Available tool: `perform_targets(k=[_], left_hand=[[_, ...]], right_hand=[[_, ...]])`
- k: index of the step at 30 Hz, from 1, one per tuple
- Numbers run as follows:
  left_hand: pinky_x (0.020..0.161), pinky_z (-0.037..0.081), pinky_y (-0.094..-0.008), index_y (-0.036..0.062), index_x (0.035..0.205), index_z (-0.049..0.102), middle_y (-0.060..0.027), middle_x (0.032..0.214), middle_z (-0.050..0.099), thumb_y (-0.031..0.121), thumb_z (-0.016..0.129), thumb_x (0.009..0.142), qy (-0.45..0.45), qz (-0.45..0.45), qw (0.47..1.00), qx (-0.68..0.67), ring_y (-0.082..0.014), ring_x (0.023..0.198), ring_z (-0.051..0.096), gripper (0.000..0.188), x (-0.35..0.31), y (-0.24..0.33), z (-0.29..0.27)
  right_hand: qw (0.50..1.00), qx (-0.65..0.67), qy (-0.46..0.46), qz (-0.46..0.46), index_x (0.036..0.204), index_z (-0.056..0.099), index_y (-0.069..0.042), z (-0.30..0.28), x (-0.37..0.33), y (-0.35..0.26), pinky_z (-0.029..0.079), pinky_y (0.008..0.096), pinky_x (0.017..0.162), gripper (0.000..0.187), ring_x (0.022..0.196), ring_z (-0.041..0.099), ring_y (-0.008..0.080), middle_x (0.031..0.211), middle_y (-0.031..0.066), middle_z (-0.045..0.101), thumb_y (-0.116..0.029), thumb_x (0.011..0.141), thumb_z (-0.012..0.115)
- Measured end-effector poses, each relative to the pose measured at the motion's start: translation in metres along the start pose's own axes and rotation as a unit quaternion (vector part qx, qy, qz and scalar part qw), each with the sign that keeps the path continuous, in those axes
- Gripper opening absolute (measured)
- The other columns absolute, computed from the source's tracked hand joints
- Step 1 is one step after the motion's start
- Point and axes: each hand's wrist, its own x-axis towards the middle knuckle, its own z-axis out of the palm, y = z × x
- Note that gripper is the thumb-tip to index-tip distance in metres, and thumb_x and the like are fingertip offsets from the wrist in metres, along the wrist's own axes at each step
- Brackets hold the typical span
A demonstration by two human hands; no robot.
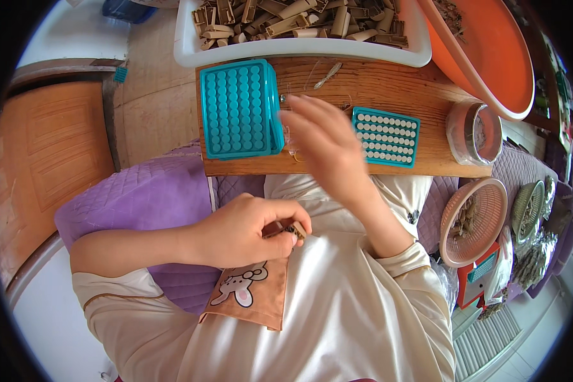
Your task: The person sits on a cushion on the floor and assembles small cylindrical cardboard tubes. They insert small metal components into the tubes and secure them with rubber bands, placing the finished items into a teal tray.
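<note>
Left hand grip pinching small brown piece; right hand grip released, fingers spread beside teal tray on wooden board.

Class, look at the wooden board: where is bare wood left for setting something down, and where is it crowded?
On the wooden board, bare wood lies between the small teal tray and the clear jar, and along the strip below the white bin. The middle is crowded: the right hand hovers between the big teal tray and the small one.
</note>
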Motion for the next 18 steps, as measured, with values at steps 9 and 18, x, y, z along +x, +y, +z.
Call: perform_targets(k=[9,18], left_hand=[[0.072,0.046,-0.0242,0.0021,0.105,0.047,-0.0076,0.095,0.055,0.012,0.047,0.086,0.098,0.057,0.967,-0.229,-0.0113,0.081,0.055,0.021,0.005,-0.004,-0.008],[0.074,0.049,-0.0263,0.0012,0.115,0.043,-0.0115,0.104,0.054,0.015,0.05,0.087,0.102,0.053,0.964,-0.239,-0.0174,0.089,0.058,0.032,0.005,-0.002,-0.009]], right_hand=[[0.958,-0.123,-0.026,0.258,0.089,0.061,-0.001,-0.112,-0.073,0.106,0.047,0.0301,0.067,0.015,0.076,0.06,0.024,0.086,0.0116,0.06,0.001,0.075,0.056],[0.96,-0.223,-0.083,0.144,0.085,0.06,-0.001,-0.113,-0.068,0.11,0.047,0.0326,0.065,0.013,0.074,0.058,0.0252,0.085,0.0101,0.058,0.002,0.074,0.054]])
